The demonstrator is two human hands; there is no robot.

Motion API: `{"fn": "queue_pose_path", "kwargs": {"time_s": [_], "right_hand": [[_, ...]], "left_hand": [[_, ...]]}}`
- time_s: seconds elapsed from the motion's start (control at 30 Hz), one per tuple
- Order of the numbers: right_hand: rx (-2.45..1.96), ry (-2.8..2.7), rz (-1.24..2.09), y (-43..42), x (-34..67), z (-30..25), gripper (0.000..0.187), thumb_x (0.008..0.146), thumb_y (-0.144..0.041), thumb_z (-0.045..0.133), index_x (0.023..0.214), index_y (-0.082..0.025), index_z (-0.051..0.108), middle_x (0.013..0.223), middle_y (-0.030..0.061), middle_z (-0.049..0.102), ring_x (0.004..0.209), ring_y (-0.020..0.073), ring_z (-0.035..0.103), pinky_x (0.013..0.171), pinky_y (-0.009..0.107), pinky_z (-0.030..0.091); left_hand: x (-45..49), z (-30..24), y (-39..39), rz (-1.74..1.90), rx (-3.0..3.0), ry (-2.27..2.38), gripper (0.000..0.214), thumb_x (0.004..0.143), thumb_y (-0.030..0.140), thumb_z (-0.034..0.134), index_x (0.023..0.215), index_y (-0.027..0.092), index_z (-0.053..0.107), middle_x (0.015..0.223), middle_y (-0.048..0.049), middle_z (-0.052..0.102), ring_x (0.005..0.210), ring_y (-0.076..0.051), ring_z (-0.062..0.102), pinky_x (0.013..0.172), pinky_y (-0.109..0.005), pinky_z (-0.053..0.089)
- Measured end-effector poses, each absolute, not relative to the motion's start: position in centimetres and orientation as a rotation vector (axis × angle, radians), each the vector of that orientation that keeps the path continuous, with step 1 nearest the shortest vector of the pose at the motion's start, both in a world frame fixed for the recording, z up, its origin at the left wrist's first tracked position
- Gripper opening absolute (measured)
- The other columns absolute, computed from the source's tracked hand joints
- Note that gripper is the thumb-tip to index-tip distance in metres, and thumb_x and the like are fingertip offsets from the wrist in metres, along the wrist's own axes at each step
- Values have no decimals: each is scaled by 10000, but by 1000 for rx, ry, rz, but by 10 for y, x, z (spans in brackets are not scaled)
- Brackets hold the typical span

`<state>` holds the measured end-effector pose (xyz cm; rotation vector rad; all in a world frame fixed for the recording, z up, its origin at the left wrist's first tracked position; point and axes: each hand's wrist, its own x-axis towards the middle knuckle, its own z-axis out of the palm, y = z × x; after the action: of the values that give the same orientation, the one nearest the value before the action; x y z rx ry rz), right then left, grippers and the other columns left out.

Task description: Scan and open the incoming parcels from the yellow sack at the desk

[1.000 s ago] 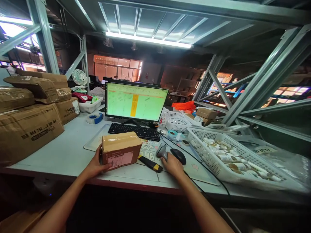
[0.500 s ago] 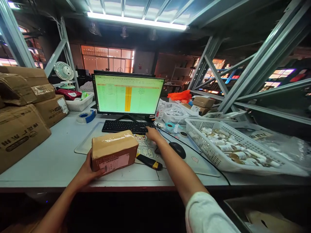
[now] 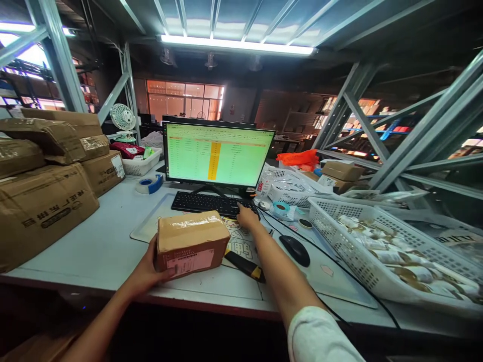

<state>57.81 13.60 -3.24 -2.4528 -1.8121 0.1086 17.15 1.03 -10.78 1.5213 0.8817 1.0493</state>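
Note:
My left hand (image 3: 154,271) grips the left end of a small cardboard box (image 3: 192,246), thumb on its front and fingers behind. Clear tape runs along the top of the box and a white label is on its front face. My right hand (image 3: 247,216) rests over the right end of a black keyboard (image 3: 204,202), a finger reaching onto the keys and nothing held. A black and yellow box cutter (image 3: 245,265) lies on the desk mat beside the box, partly under my right forearm. A black mouse (image 3: 295,250) sits to the right of that forearm.
A monitor (image 3: 219,156) showing a spreadsheet stands behind the keyboard. Large cardboard boxes (image 3: 45,211) are stacked at left, near a blue tape dispenser (image 3: 150,184). At right, a white basket (image 3: 339,251) holds several small rolls. A cable (image 3: 332,254) crosses the mat.
The view has shifted, so the desk and its contents appear farther right and lower. My left hand still holds the box, and my right hand is still at the keyboard.

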Motion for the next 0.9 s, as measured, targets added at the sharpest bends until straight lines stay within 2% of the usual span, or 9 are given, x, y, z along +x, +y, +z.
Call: {"fn": "queue_pose_path", "kwargs": {"time_s": [0.07, 0.2, 0.3, 0.37, 0.47, 0.6, 0.77, 0.9], "right_hand": [[-2455, -1827, 141, 137, 576, -33, 751, 938, -153, 518, 1652, -193, 289, 1444, 227, 596, 1314, 333, 605, 1040, 445, 479], [-2493, -1870, 248, 140, 570, -32, 670, 936, -180, 594, 1586, -179, 431, 1480, 207, 573, 1331, 323, 591, 1055, 447, 485], [-2464, -1922, 266, 138, 559, -27, 661, 969, -301, 630, 1577, -143, 425, 1481, 207, 569, 1303, 306, 605, 1063, 471, 484], [-2398, -1994, 269, 127, 550, -24, 664, 949, -344, 658, 1548, -126, 472, 1444, 212, 599, 1276, 300, 622, 1054, 419, 479], [-2276, -2129, 292, 92, 539, -23, 558, 897, -387, 701, 1402, -156, 643, 1338, 181, 680, 1223, 296, 652, 1008, 337, 477], [-2152, -2270, 310, 21, 531, -29, 508, 900, -491, 684, 1315, -198, 697, 1282, 138, 702, 1168, 283, 664, 968, 330, 486], [-2041, -2264, 121, -45, 518, -43, 365, 995, -367, 559, 1240, -135, 699, 1259, 156, 671, 1200, 283, 622, 980, 334, 466], [-2033, -2105, 147, -60, 509, -45, 304, 1004, -276, 527, 1181, -79, 676, 1268, 217, 666, 1220, 314, 607, 1008, 368, 452]], "left_hand": [[172, -108, 11, 1054, 1507, 865, 1358, 692, 468, 927, 1665, 253, 3, 1565, -194, 465, 1461, -375, 453, 1251, -573, 319], [171, -113, 13, 1050, 1538, 857, 1358, 697, 464, 926, 1665, 253, -3, 1581, -204, 438, 1484, -377, 420, 1255, -574, 305], [170, -114, 13, 1067, 1542, 827, 1364, 695, 459, 929, 1666, 266, -9, 1598, -206, 409, 1501, -375, 393, 1260, -579, 287], [171, -112, 12, 1073, 1541, 779, 1392, 693, 442, 933, 1665, 279, -50, 1622, -204, 375, 1514, -371, 372, 1260, -580, 282], [173, -105, 9, 1076, 1573, 729, 1418, 698, 414, 934, 1660, 291, -101, 1665, -201, 298, 1530, -363, 343, 1262, -575, 276], [176, -100, 5, 1108, 1613, 763, 1412, 687, 442, 929, 1664, 265, -76, 1664, -203, 294, 1526, -363, 345, 1264, -562, 273], [173, -98, 7, 1171, 1695, 869, 1325, 694, 490, 898, 1668, 212, 44, 1605, -194, 378, 1518, -359, 347, 1278, -532, 240], [164, -68, -1, 1338, 1883, 1203, 1299, 648, 483, 900, 1666, 229, 136, 1582, -176, 352, 1495, -385, 335, 1263, -560, 249]]}}
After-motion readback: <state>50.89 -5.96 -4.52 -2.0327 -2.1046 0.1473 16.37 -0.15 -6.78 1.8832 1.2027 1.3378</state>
